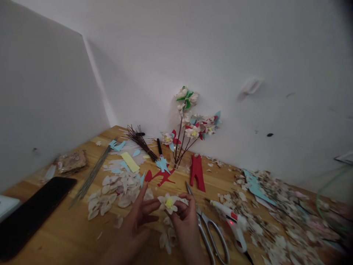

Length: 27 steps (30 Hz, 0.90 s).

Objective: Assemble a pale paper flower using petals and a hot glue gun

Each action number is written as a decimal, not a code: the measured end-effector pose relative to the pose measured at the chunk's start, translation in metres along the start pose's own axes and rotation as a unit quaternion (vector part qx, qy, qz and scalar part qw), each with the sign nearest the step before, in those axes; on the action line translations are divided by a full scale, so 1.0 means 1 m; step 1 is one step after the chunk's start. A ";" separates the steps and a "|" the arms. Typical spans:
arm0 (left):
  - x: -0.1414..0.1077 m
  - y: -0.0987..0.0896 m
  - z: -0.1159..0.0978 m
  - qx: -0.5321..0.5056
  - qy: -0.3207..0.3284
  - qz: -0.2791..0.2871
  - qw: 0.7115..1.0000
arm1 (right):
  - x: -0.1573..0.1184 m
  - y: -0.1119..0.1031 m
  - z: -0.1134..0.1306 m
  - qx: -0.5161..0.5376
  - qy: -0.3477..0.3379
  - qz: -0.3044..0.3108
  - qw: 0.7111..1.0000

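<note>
Wooden table (68, 235) against white walls, littered with craft scraps. At far left, a black phone (33, 211) lying flat near the table's edge. Right of it, a bundle of thin wires (91, 176) running diagonally, then a loose heap of pale paper petals (116, 191). Near centre, left hand (135, 224) with fingers spread, fingertips pinching the left side of a white paper flower (168, 202) with a yellow middle. Right hand (187, 221) curled around the flower's right side, thumb and fingers gripping it. Flower held just above the table, between both hands, near the front edge. Farther back, finished paper flowers on stems (190, 125) standing against the wall. Just right of the right hand, scissors (209, 232) lying closed. Beside them, a white glue gun (231, 221). At far right, more scattered petals and paper scraps (278, 213).
</note>
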State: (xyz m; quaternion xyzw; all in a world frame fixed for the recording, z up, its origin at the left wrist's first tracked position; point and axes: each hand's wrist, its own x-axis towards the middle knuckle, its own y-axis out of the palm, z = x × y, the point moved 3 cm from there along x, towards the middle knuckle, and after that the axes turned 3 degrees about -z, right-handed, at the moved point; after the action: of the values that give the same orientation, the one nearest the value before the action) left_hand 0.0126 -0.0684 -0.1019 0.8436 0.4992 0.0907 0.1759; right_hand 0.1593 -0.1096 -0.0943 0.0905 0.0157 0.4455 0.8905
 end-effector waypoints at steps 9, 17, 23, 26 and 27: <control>0.004 0.000 0.004 -0.078 -0.047 0.000 0.996 | -0.006 -0.006 -0.002 -0.052 0.002 -0.006 0.999; 0.014 -0.002 0.027 -0.142 -0.113 0.033 0.983 | -0.001 -0.005 -0.007 -0.081 -0.011 0.002 0.997; 0.019 -0.015 0.008 -0.075 -0.028 -0.102 0.991 | -0.002 -0.006 -0.002 -0.134 -0.072 -0.014 0.988; 0.018 -0.013 -0.027 -0.034 -0.001 -0.151 0.988 | -0.005 -0.001 -0.002 -0.203 -0.076 0.047 0.975; 0.017 -0.013 -0.039 -0.011 0.002 -0.162 0.987 | -0.006 0.000 -0.003 -0.226 -0.070 0.066 0.969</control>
State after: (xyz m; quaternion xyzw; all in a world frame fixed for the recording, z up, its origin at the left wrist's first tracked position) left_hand -0.0023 -0.0399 -0.0715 0.7495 0.6283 0.0685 0.1968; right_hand 0.1555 -0.1135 -0.0975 -0.0810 -0.1538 0.4875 0.8556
